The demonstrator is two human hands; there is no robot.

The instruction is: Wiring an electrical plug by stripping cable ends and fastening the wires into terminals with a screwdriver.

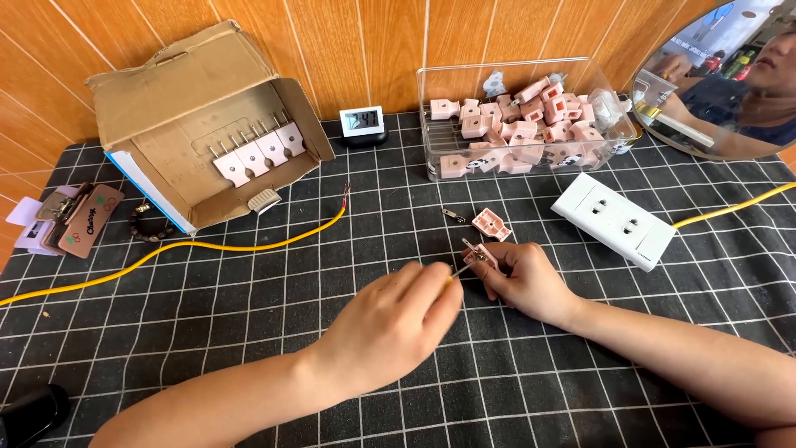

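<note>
Hands meet at desk (249, 332) centre: right hand (526, 282) pinches pink plug half (479, 255), prongs angled up-left. Left hand (398, 323) closed on thin screwdriver (458, 270), shaft running left-to-right, tip touching plug. Second pink half (492, 224) lies just beyond right hand.

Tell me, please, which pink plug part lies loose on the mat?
The pink plug half just beyond the right hand; the others sit in containers or that hand.

My worktop (207, 332) wears a black cloth with a white grid. The plug half (481, 255) in my fingers is pale pink, like the plug parts (522, 124) in the clear box (431, 158). The cable (207, 247) is yellow, the socket strip (615, 218) white, the cardboard box (182, 75) brown.
</note>
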